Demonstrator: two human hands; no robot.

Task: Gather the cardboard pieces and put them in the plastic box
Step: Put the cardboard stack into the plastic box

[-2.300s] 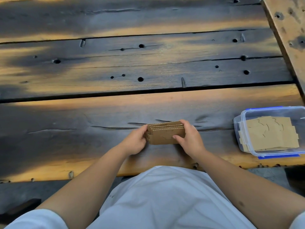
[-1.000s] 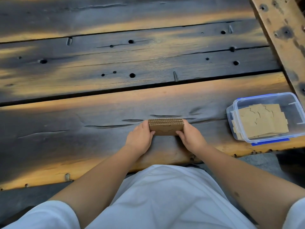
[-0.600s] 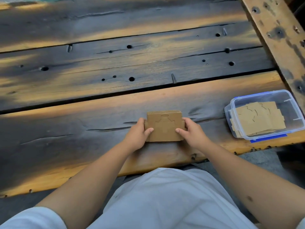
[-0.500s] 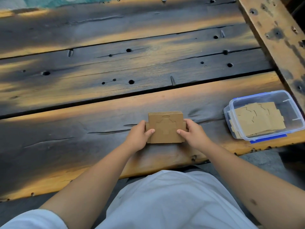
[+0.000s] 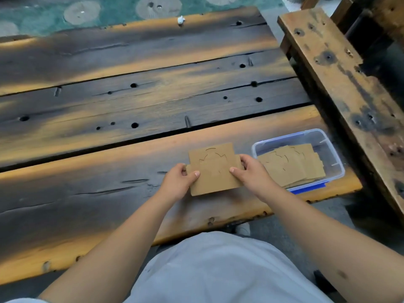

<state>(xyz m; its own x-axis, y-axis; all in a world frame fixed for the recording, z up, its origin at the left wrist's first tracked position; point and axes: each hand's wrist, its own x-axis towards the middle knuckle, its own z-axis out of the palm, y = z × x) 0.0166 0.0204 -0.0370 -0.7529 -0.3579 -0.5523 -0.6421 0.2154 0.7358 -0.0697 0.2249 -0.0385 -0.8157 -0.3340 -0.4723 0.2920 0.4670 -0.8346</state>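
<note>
i hold a stack of flat brown cardboard pieces point(image 5: 215, 169) with both hands, its broad face turned up toward me, curved cut lines showing on the top sheet. my left hand point(image 5: 178, 182) is closed on the stack's left edge, thumb point(image 5: 194, 174) lying across the top face and the other fingers tucked out of sight beneath. my right hand point(image 5: 251, 171) is closed on the right edge the same way, thumb on top, fingers curled round the side. the stack sits just above the dark, weathered wooden plank table point(image 5: 109, 127); i cannot tell whether its near edge touches the wood.

just to the right of my right hand stands the clear plastic box with a blue rim point(image 5: 332, 149), open at the top, on the near right corner of the table. more brown cardboard pieces point(image 5: 293, 166) already lie flat inside it, overlapping one another, some with the same curved cuts. my right wrist overlaps the box's near left corner in the view.

the table's planks are streaked black and amber, dotted with round holes. to the right of it a rough wooden beam point(image 5: 341, 84) runs away at an angle. beyond the far edge of the table there is a green patterned floor point(image 5: 109, 9). my white shirt point(image 5: 218, 270) fills the bottom of the view.
</note>
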